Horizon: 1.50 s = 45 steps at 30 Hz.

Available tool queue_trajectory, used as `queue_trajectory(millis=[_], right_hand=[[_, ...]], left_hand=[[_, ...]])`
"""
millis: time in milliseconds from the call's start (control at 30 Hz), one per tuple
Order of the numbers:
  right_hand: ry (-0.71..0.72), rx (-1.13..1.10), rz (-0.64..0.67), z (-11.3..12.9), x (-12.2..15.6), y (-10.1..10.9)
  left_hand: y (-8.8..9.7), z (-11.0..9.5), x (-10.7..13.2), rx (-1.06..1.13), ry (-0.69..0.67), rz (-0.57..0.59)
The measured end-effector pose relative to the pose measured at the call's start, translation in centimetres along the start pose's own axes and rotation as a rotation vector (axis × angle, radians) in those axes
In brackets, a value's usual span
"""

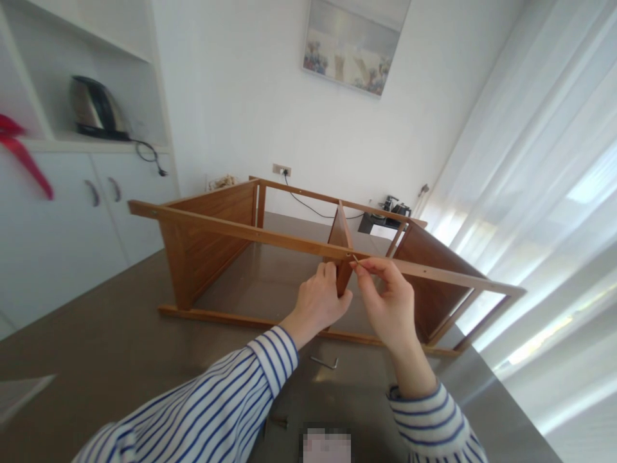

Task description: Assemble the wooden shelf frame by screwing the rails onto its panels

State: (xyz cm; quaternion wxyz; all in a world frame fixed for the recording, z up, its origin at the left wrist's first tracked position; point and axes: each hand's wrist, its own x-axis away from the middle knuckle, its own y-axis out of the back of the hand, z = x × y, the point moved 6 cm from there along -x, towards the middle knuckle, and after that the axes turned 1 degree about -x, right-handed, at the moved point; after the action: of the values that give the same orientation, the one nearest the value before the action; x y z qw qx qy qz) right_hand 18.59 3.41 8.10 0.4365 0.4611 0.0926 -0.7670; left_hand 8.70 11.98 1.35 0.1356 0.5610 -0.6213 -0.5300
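A wooden shelf rack (216,222) lies on its side on the dark tabletop. My left hand (318,301) is closed around the edge of its middle shelf board (340,230), just below the upper front rail. Pinched between the thumb and fingertips of my right hand (389,302) is a thin brass-coloured screw (355,258). Its tip is close to a hole in the rail where the middle board meets it; whether it has entered the hole I cannot tell. On the table below my hands lies a bent hex key (324,363).
A few loose screws (279,422) lie near the front of the table (202,379), beside my left sleeve. White paper (24,395) is at the left. Behind stand a kettle (96,109) in a cabinet and a small dark stand (367,223). Sheer curtains (544,193) hang at the right.
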Motion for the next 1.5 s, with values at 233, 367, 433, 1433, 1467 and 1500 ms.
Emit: queue_trajectory(millis=[233,367,433,1433,1467,1500], right_hand=[[-0.074,-0.129,-0.110,-0.8,-0.1,0.4],[-0.113,-0.218,-0.162,-1.3,-0.3,0.5],[-0.118,-0.234,-0.171,-1.3,-0.4,0.6],[-0.103,-0.366,-0.223,-0.4,-0.8,1.2],[-0.104,-0.364,-0.222,-0.4,-0.8,1.2],[-0.106,-0.361,-0.223,-0.5,-0.8,1.2]], left_hand=[[0.6,0.4,-0.3,0.116,0.034,0.001],[0.7,0.6,-0.5,0.183,0.036,-0.007],[0.6,0.8,-0.6,0.223,0.030,-0.018],[0.5,1.1,-0.8,0.426,-0.079,-0.110],[0.5,1.0,-0.8,0.431,-0.076,-0.108],[0.6,1.0,-0.8,0.436,-0.073,-0.105]])
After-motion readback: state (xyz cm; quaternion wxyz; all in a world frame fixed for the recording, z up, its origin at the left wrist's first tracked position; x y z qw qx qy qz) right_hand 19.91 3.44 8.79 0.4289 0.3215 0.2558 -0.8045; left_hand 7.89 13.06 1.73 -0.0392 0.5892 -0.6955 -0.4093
